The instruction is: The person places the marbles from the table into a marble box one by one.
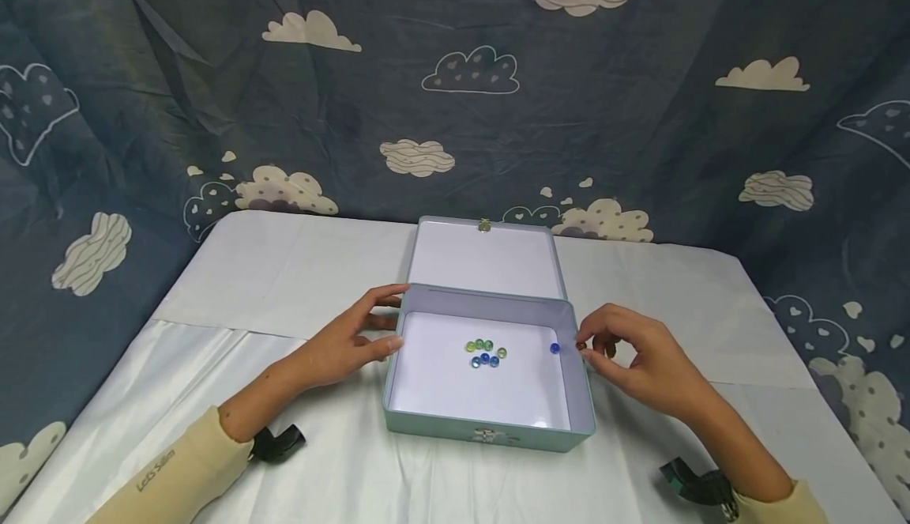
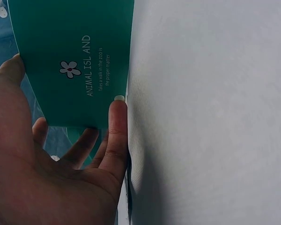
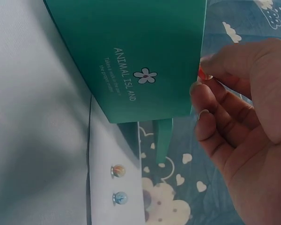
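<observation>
A green tin box [image 1: 490, 441] stands with its hinged lid [image 1: 486, 255] laid back. Inside lie several green marbles [image 1: 479, 344] and blue marbles [image 1: 485, 359] in a cluster, with a lone dark blue marble [image 1: 555, 348] near the right wall. My left hand [image 1: 344, 342] rests against the box's left side, fingers extended; one fingertip [image 2: 118, 110] touches the printed side wall [image 2: 75, 42]. My right hand [image 1: 647, 354] is at the right rim, where thumb and forefinger pinch a reddish-orange marble [image 3: 203, 73]. The other right fingers curl in beside the wall.
Beside the box in the right wrist view, an orange-streaked marble [image 3: 118, 170] and a light blue marble [image 3: 120, 198] lie on the white cloth [image 1: 298, 271]. A dark cloud-patterned curtain [image 1: 469, 129] hangs behind the table. A metal clasp [image 1: 485, 435] is on the box front.
</observation>
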Action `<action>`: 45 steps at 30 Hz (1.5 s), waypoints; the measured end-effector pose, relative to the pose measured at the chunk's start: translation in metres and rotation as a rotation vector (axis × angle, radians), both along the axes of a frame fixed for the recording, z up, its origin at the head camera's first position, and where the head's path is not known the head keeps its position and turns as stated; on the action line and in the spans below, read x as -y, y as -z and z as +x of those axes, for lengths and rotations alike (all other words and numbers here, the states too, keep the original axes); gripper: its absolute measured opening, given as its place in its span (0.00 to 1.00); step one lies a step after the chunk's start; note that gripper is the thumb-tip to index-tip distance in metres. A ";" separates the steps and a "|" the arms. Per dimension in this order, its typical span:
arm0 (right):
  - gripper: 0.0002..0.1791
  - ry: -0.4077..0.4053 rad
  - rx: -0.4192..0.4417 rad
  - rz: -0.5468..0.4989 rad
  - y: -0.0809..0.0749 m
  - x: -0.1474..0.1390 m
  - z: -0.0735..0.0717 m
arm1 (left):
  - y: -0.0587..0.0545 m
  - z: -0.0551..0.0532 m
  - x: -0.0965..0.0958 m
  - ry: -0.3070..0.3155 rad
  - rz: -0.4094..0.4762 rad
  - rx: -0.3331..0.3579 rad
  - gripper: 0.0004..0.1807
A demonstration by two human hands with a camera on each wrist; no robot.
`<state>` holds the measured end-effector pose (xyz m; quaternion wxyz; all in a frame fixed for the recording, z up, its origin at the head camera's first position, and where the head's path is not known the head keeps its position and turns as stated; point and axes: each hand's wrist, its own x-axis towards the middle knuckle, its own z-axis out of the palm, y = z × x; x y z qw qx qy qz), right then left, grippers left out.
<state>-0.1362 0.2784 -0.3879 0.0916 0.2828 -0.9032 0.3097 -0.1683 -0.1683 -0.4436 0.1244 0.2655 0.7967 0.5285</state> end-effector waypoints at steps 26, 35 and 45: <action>0.23 0.000 -0.028 -0.023 0.001 -0.004 -0.001 | -0.001 0.000 -0.001 0.005 0.011 0.002 0.40; 0.23 0.041 -0.050 -0.006 0.009 -0.013 -0.009 | 0.001 0.000 0.000 0.006 0.011 -0.003 0.40; 0.21 0.137 -0.060 0.044 0.024 -0.031 -0.022 | 0.002 -0.001 0.000 0.001 0.007 -0.005 0.40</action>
